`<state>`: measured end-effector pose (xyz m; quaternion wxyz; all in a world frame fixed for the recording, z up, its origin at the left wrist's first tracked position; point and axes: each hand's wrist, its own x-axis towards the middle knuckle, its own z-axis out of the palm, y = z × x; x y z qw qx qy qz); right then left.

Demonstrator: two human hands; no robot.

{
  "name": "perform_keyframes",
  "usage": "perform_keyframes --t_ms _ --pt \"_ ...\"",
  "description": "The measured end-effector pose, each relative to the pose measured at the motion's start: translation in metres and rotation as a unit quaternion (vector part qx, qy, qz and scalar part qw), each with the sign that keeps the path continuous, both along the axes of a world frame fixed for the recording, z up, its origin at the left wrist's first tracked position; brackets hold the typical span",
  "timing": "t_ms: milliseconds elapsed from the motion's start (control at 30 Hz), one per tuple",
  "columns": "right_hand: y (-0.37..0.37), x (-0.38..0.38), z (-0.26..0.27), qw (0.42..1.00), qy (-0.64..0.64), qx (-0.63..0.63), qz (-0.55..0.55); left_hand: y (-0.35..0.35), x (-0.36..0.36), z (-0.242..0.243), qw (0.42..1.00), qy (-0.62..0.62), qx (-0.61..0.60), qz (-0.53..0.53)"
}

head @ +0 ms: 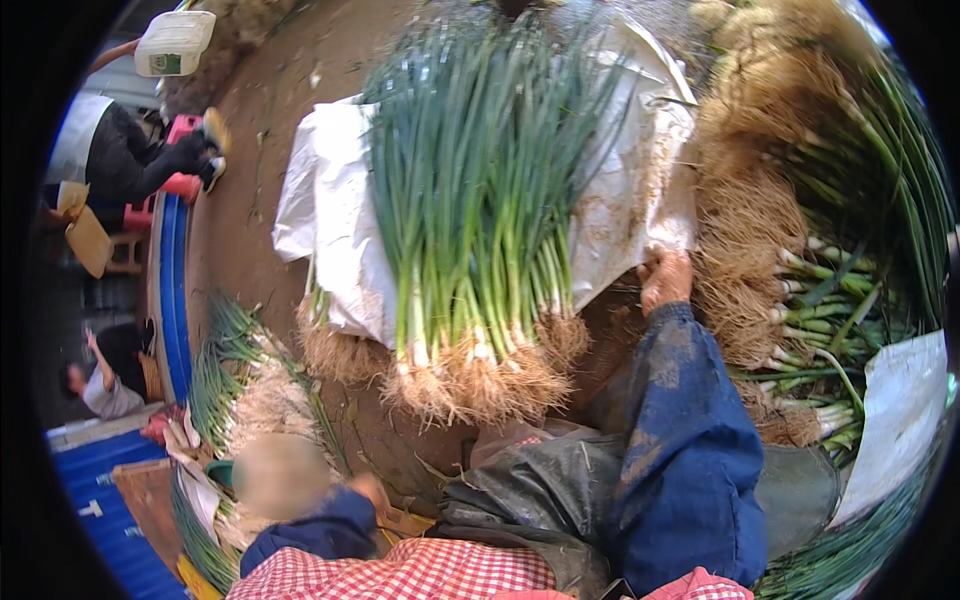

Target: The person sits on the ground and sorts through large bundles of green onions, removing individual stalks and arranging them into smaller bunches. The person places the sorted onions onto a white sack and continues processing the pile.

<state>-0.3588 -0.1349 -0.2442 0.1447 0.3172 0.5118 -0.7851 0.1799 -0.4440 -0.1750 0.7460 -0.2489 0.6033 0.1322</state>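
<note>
A broad bundle of spring onions (472, 225) lies before me, green leaves pointing away and pale roots toward me. It rests on a crumpled white plastic sheet (341, 217) stained with soil. My right hand (666, 279) grips the sheet's near right edge, fingers closed on it. Under the sheet's left side, more spring onion roots (345, 352) stick out. My left hand (371, 495) is low on the left, blurred, beside a yellow object (405, 523); whether it holds anything cannot be told.
Heaped spring onions with tangled roots (750, 277) stand close on the right. Another pile (274, 397) lies to the left. A white sheet piece (900, 420) sits at the far right. Across the dirt floor (247, 225), people are near pink stools (180, 184); one hand holds a plastic jug (174, 43).
</note>
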Motion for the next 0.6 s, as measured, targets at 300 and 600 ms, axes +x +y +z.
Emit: perform_keyframes --t_ms 300,600 --pt "-0.1 0.064 0.069 0.801 0.205 0.231 0.512 -0.118 -0.294 0.059 0.594 0.627 -0.406 0.3" --pt "-0.111 0.09 0.061 0.637 0.447 0.308 0.548 -0.109 -0.34 -0.017 0.423 0.724 -0.232 0.494"
